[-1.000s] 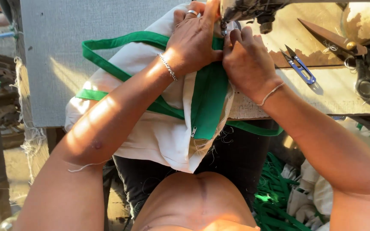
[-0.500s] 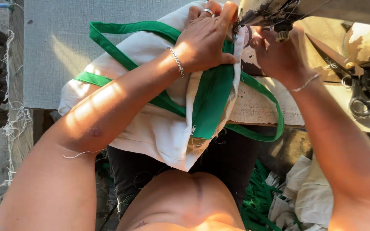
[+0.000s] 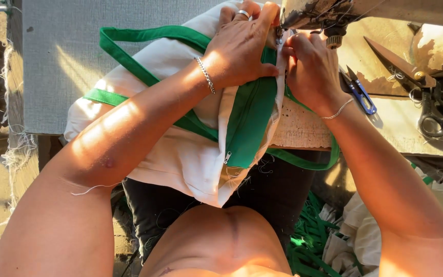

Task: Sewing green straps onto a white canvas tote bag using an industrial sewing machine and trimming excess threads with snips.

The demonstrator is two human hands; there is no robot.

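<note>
Since half a second ago your right hand (image 3: pixel 308 66) has drawn back in from the right and now sits close against the left one, and the bag has slid slightly toward the machine. Your left hand (image 3: pixel 239 48) lies flat on the white cloth bag (image 3: pixel 180 154), fingers together and pressing the green zipper band (image 3: pixel 252 118) down, fingertips reaching to the foot of the sewing machine (image 3: pixel 319 15) at the far edge. Your right hand pinches the white edge of the bag just right of the band, thumb and fingers closed on the fabric beside the needle area; the needle itself is too hidden to make out. The bag hangs off the near edge of the worn wooden table (image 3: pixel 401 118) onto your lap, its green straps (image 3: pixel 139 36) looping out to the left and under the table edge at right. The zipper pull (image 3: pixel 227 157) sits at the near end of the band. To the right of your right wrist lie blue-handled thread snips (image 3: pixel 360 92), and farther right large dark shears (image 3: pixel 426 102). Green strap scraps (image 3: pixel 308 246) lie piled below, near right.
</note>
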